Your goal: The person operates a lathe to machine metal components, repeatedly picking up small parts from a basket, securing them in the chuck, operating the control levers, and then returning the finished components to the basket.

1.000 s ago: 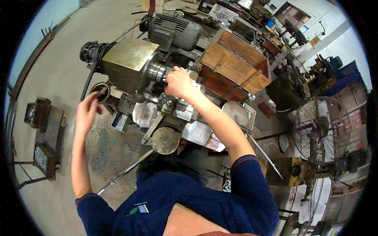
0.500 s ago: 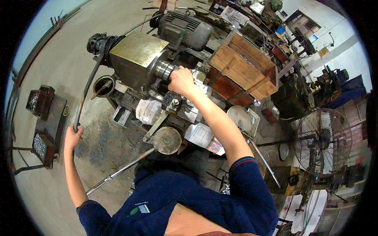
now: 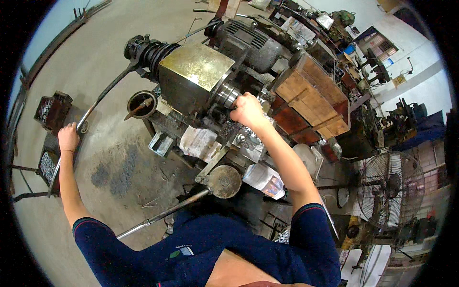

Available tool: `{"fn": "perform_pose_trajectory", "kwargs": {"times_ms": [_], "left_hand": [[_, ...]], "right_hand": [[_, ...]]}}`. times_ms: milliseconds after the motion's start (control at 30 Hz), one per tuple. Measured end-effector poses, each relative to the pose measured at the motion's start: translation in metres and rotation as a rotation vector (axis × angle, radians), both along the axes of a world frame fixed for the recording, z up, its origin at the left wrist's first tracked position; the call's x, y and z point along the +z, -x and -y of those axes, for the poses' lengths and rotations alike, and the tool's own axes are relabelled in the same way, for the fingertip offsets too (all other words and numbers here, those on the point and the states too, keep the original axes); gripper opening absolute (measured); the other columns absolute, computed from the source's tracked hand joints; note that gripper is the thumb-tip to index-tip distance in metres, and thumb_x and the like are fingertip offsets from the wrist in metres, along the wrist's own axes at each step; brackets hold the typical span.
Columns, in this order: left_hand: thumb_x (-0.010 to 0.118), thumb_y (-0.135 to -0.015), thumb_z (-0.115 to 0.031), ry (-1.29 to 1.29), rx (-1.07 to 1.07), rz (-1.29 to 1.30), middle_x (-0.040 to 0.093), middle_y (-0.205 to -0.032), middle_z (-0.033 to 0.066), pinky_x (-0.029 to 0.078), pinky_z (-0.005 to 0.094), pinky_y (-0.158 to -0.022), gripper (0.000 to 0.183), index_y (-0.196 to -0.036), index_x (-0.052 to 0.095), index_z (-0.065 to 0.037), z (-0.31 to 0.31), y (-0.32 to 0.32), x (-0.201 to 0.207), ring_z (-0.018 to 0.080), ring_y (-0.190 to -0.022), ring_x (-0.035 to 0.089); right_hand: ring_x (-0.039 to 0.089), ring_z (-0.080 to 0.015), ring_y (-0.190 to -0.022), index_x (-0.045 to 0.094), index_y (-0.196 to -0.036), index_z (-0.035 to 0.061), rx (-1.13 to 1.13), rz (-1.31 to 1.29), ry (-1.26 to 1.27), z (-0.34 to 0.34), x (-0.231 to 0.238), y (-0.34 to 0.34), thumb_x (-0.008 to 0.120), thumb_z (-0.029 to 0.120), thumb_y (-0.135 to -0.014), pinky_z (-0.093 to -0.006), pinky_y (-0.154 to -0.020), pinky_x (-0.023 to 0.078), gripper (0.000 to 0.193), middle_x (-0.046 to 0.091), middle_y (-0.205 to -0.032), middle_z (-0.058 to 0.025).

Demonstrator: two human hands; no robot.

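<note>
My left hand (image 3: 69,137) is closed round a long metal lever (image 3: 106,92), which runs to the black clutch end (image 3: 138,51) of a small lathe. The lever's free end sticks out below my fist. My right hand (image 3: 249,112) is at the shiny round chuck (image 3: 227,95), its fingers curled at the chuck's front face. Whatever those fingers pinch is hidden behind the hand. Between the chuck and the lever's pivot is the boxy headstock (image 3: 197,67), topped by a brassy plate. Under my right forearm is the metal tool slide (image 3: 249,146).
A dark motor (image 3: 251,45) sits behind the headstock. Wooden crates (image 3: 311,98) stand to the right. A pot with a brush (image 3: 142,104) hangs at the lathe's left. Nearer me are a round handwheel plate (image 3: 225,182) and a long rod (image 3: 165,213). A caged fan (image 3: 391,189) stands far right.
My left hand has swung the lever outward to the left, away from the lathe. My right hand stays at the chuck. The whole view has shifted a little.
</note>
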State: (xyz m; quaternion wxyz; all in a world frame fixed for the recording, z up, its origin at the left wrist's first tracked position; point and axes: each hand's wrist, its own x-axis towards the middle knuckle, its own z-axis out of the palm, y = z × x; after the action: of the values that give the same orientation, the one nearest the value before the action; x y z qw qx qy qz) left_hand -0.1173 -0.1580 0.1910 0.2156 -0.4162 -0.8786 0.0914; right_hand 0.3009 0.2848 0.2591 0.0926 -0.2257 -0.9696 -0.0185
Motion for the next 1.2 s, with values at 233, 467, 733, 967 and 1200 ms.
{"fn": "perform_pose_trajectory", "kwargs": {"times_ms": [233,467,733,967,1200], "left_hand": [[0.053,-0.075,-0.01,-0.618,-0.136,0.218,0.06,-0.089,0.0181,0.047,0.0388,-0.076,0.027,-0.1,0.059,-0.002,-0.07,-0.051,-0.001,0.0332,-0.087,0.058],[0.068,-0.07,-0.028,-0.241,-0.09,1.031,0.062,-0.086,0.0221,0.047,0.0412,-0.072,0.049,-0.108,0.055,0.001,-0.171,-0.154,-0.205,0.0352,-0.082,0.061],[0.065,-0.074,-0.03,0.52,-0.261,0.394,0.064,-0.089,0.0071,0.049,0.0401,-0.07,0.027,-0.094,0.06,-0.014,-0.217,-0.149,-0.156,0.0258,-0.084,0.062],[0.064,-0.073,-0.029,0.201,0.055,0.79,0.064,-0.096,0.0128,0.049,0.0395,-0.075,0.037,-0.106,0.061,-0.013,-0.186,-0.141,-0.166,0.0289,-0.089,0.061],[0.06,-0.073,-0.015,0.089,0.188,1.173,0.063,-0.074,0.0158,0.052,0.0356,-0.057,0.026,-0.094,0.064,-0.001,-0.089,-0.119,-0.215,0.0256,-0.068,0.064]], "right_hand": [[0.05,-0.0306,-0.092,0.065,-0.091,0.0035,0.133,-0.181,0.076,0.02,0.025,-0.041,0.062,0.016,-0.053,-0.0385,-0.081,0.044,0.04,0.057,-0.105,-0.0105],[0.051,-0.0322,-0.099,0.062,-0.095,0.0034,-0.107,-0.335,0.061,0.041,0.031,-0.19,0.061,0.011,-0.055,-0.0381,-0.085,0.044,0.041,0.056,-0.112,-0.015],[0.056,-0.0294,-0.099,0.065,-0.094,0.0052,-0.835,-0.13,0.153,0.053,-0.015,-0.395,0.064,0.013,-0.056,-0.0358,-0.085,0.045,0.039,0.061,-0.104,-0.0128],[0.056,-0.0312,-0.097,0.057,-0.103,0.0068,-1.468,0.31,-0.035,0.079,-0.126,-0.611,0.063,0.021,-0.065,-0.0421,-0.085,0.044,0.041,0.06,-0.101,-0.0153],[0.061,-0.0347,-0.063,0.056,-0.075,0.0036,-1.344,0.199,0.047,0.183,-0.127,-0.538,0.062,0.021,-0.061,-0.0427,-0.058,0.05,0.024,0.061,-0.067,-0.0164]]}}
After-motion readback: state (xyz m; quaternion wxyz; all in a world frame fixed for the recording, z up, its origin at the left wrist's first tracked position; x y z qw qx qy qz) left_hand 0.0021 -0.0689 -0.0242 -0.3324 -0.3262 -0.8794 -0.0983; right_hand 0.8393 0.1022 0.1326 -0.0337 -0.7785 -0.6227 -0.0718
